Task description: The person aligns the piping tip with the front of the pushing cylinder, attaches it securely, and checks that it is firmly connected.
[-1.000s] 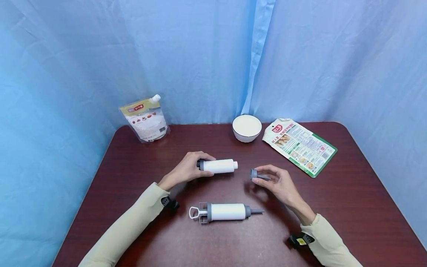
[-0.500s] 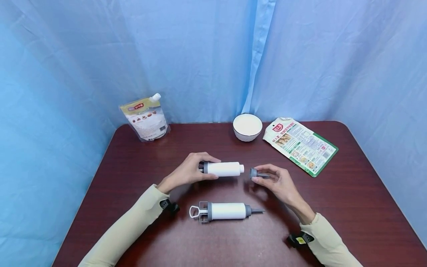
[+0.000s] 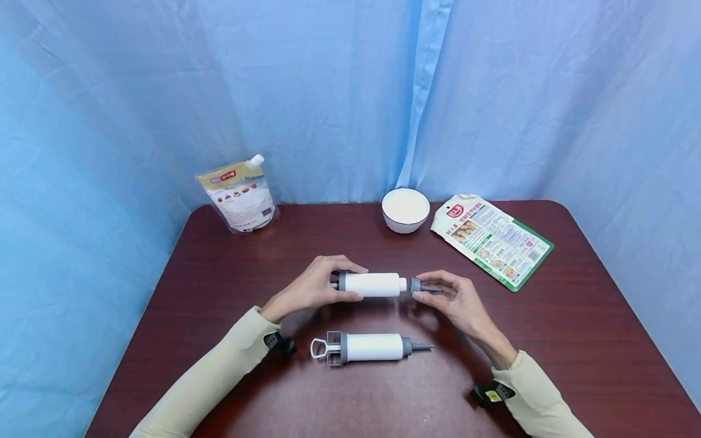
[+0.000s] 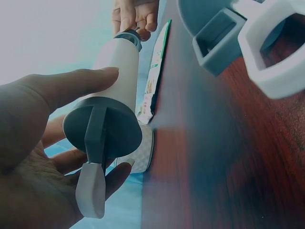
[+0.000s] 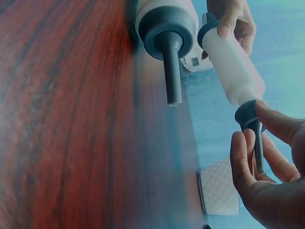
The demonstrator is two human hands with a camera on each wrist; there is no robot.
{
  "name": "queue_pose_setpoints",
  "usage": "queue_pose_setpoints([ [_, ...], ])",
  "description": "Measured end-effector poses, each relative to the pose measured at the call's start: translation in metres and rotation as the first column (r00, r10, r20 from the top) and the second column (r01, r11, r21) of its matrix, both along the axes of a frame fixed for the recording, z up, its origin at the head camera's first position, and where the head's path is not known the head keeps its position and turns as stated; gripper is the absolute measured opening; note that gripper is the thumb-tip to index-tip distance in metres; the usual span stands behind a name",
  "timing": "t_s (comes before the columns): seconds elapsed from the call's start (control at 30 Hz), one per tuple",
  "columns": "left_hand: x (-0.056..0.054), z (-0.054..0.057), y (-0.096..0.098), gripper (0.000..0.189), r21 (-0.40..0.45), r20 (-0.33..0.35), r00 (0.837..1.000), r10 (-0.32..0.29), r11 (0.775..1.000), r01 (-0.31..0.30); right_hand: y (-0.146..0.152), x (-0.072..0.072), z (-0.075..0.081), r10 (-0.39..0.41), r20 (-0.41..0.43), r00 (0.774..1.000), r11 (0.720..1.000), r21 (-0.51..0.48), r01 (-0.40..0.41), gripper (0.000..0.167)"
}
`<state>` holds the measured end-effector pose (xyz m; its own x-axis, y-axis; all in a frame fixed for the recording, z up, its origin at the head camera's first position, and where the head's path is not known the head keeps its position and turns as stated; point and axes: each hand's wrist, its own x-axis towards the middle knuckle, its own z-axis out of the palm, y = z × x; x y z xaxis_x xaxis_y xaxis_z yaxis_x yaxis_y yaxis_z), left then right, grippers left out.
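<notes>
My left hand (image 3: 320, 284) grips a white syringe barrel (image 3: 375, 285) near its grey collar, thumb on the near side and fingers on the far side. In the left wrist view a white plunger handle (image 4: 90, 191) sticks out behind the collar (image 4: 102, 126). Thumb and fingers of my right hand (image 3: 457, 301) pinch a grey nozzle cap (image 3: 415, 286), its thin tube pointing right. The barrel's small white neck (image 3: 403, 285) lines up with the cap's mouth, right at it. A second syringe (image 3: 375, 347), with nozzle fitted, lies on the table in front of both hands.
A spouted pouch (image 3: 241, 194) stands at the back left of the dark wooden table (image 3: 328, 228). At the back middle is a white bowl (image 3: 405, 210), and a flat green-and-white packet (image 3: 493, 240) lies to its right. Blue curtains (image 3: 306, 103) hang behind.
My left hand has carried the barrel to the right and slightly toward me, closing the gap to the nozzle cap. The right hand has stayed nearly still with the cap.
</notes>
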<state>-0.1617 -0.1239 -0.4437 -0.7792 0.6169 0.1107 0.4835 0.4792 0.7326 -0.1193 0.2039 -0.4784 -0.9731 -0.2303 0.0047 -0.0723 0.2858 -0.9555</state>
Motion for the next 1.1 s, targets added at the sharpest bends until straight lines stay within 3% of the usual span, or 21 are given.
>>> queue_pose_setpoints([
  [0.53,0.0049,0.0009,0.0043,0.043,0.018,-0.005,1.000,-0.024,1.000,0.024,-0.0063,0.0044,0.0054,0.032,-0.016,0.999,0.998,-0.045,-0.033,0.034],
  [0.83,0.0027,0.0022,0.0068,0.042,0.013,0.028,0.999,-0.041,0.999,0.041,-0.0070,0.0042,0.0056,0.052,-0.037,0.998,0.998,-0.036,-0.054,0.034],
  [1.1,0.0017,0.0011,0.0059,0.041,0.006,0.078,0.994,-0.080,0.997,0.080,-0.0069,0.0059,0.0061,0.088,-0.002,0.996,0.995,-0.052,-0.088,0.036],
])
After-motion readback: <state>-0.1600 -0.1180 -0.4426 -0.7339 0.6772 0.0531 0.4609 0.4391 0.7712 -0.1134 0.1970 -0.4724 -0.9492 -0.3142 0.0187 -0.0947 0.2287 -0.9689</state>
